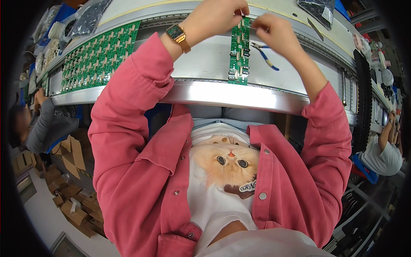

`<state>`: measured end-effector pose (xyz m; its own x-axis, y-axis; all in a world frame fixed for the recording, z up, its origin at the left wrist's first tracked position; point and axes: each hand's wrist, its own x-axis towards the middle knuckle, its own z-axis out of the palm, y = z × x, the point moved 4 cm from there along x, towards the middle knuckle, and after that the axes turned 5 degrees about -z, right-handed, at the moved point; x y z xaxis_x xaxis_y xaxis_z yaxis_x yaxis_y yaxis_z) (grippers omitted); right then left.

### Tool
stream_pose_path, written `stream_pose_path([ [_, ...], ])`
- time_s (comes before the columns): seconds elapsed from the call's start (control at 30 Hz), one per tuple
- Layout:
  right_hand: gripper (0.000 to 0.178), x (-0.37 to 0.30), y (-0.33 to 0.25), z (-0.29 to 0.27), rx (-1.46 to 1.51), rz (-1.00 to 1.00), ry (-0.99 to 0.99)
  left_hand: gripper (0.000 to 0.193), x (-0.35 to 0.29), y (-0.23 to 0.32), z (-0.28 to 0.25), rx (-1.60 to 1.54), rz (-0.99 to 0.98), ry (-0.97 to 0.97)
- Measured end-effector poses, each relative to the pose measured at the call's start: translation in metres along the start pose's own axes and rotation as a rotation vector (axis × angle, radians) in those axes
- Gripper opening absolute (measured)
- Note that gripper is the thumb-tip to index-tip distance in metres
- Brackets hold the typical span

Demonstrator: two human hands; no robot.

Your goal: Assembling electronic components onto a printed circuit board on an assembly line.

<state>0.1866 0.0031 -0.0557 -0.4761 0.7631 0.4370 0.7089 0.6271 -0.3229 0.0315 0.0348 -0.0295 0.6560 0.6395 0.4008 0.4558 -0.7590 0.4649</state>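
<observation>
A narrow green circuit board [239, 53] with black and pale components lies lengthwise across the metal rail track in front of me. At its far end my left hand [219, 16] is closed in a pinch; what the fingertips hold, if anything, is too small to make out. My right hand [276, 34] hovers just right of the board's far part, its fingers curled inward and slightly blurred. Whatever sits between those fingertips cannot be made out. Below the right hand, wire cutters [266, 56] with blue handles rest on the metal surface.
Left along the track lies a large panel of green circuit boards [99, 58]. A metal front rail [205, 92] runs between me and the work. Tweezers [315, 29] and a bagged dark item [319, 10] lie far right. Other people sit at both sides; cardboard boxes [70, 156] stand lower left.
</observation>
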Motion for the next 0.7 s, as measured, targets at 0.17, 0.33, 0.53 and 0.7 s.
stream_pose_path([
  [0.17, 0.018, 0.035, 0.107, 0.016, -0.419, 0.245, -0.033, 0.012, -0.032, 0.034, 0.014, 0.175, -0.126, -0.099],
  [0.33, 0.015, 0.055, 0.155, 0.03, -0.474, 0.238, -0.068, 0.01, -0.051, 0.047, 0.016, 0.126, -0.18, -0.085],
  [0.53, 0.016, 0.06, 0.19, 0.036, -0.563, 0.259, -0.123, 0.007, -0.05, 0.054, 0.018, 0.124, -0.294, -0.136],
  [0.7, 0.011, 0.061, 0.156, 0.024, -0.418, 0.418, -0.146, 0.007, -0.057, 0.051, 0.024, 0.16, -0.266, -0.151],
])
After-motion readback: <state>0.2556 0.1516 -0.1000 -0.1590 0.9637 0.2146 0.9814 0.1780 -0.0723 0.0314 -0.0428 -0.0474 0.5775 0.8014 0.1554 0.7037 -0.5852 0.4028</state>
